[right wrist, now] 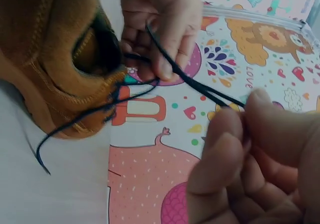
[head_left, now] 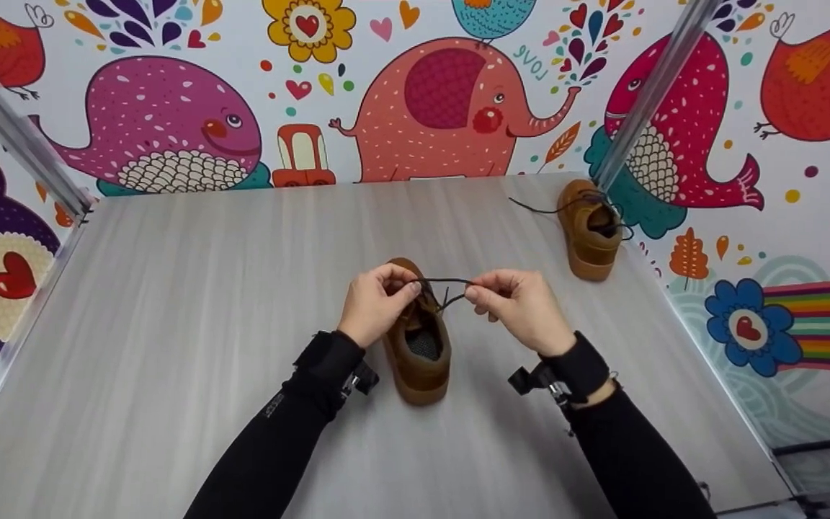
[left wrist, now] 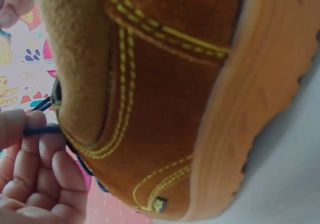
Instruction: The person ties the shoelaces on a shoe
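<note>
Head view: left hand (head_left: pixel 374 301) and right hand (head_left: pixel 523 308) pinch a dark shoelace (head_left: pixel 445 280), the left nearer the brown shoe (head_left: pixel 404 357) pointing toward the table's far edge (head_left: pixel 228 197).

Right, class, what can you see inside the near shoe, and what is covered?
Inside the near shoe, a dark, speckled insole shows towards the back. The space at the toe end cannot be seen, as the shoe itself covers it.
</note>
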The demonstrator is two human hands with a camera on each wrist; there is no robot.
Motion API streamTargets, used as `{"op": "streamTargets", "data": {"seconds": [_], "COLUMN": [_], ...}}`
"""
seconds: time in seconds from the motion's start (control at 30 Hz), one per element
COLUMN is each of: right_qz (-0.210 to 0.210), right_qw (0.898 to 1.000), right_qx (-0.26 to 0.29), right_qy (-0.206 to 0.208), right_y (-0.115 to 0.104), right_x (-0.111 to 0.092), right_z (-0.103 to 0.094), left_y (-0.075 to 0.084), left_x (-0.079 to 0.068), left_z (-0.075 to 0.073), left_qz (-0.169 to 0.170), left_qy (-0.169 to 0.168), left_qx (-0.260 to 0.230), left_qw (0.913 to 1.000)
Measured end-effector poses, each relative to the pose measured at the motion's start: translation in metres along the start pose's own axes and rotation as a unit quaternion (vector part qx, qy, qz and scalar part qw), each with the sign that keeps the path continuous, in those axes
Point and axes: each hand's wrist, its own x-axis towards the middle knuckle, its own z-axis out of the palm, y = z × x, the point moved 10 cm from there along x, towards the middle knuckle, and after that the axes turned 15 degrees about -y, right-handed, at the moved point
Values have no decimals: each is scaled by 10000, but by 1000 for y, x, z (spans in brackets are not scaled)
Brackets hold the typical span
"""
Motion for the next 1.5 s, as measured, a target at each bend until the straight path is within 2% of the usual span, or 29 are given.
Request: {"op": "streamTargets", "data": {"seconds": [0.17,0.47,0.57,0.7,0.93,1.2,1.33,1.5], "right_qz": [-282,-517,-581,-616,-657,-877,-906,-1060], "right_qw": [9973,9928,9933,9957,9963,9940,9936,9881], "right_qx": [175,216,149,143,297,358,244,117], "right_qy": [658,1061,990,678,473,538,637,1104], "right_y": [0,4,6,10,14,12,12,10], "right_x": [-2,-8,-9,-8,-2,0,1,4], "right_z": [3,24,33,47,60,68,70,64], "left_y": [2,4,3,-1,-8,1,0,-1], "left_x": [0,0,1,3,4,0,0,1], "left_z": [-1,1,1,-1,4,6,6,7], "left_qz": [62,108,116,65,-17,60,1,15], "left_qy": [66,66,119,238,146,154,148,160], "left_qx": [83,-16,-71,-192,-1185,-373,-409,-467], "left_qw": [9999,9999,9998,9995,9928,9992,9991,9988]}}
